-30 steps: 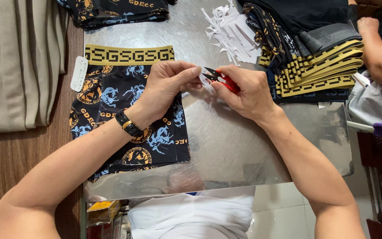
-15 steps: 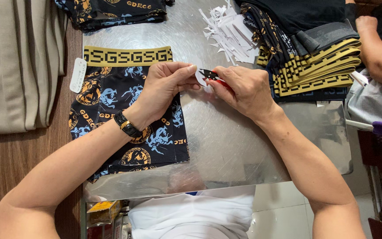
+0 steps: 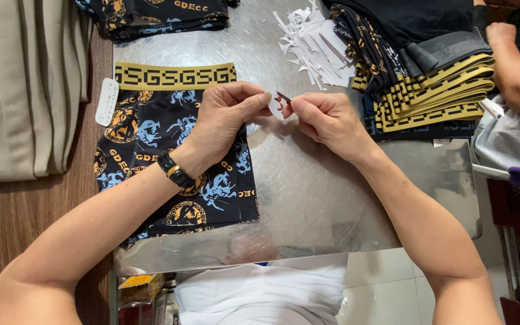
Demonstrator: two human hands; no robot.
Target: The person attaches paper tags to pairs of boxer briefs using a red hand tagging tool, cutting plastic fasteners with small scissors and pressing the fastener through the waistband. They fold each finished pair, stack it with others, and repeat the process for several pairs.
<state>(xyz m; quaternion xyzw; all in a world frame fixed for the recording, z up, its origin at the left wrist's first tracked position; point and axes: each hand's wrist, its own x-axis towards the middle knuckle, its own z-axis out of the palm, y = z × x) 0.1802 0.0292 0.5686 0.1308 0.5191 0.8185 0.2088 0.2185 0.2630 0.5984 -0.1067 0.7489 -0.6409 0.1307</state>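
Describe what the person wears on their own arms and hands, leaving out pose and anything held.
Both forearms are bare, with no sleeves in view and no gloves. The left hand has a black band with a gold-coloured clasp round its wrist, like a watch strap or bracelet. The right hand and its wrist carry nothing; no rings show on either hand.

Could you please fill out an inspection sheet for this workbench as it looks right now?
Surface: shiny metal sheet over a wooden table.
Job's things: a small white tag pinched in the left hand; a small dark-tipped tool in the right hand; patterned dark shorts with a yellow waistband lying flat.
Clutter: pile of white paper scraps; stack of folded shorts; folded beige cloth.
Grips: both hands closed in pinches, nearly touching.
Cables: nothing seen.
Surroundings: another person's arm at the right edge; tiled floor below.
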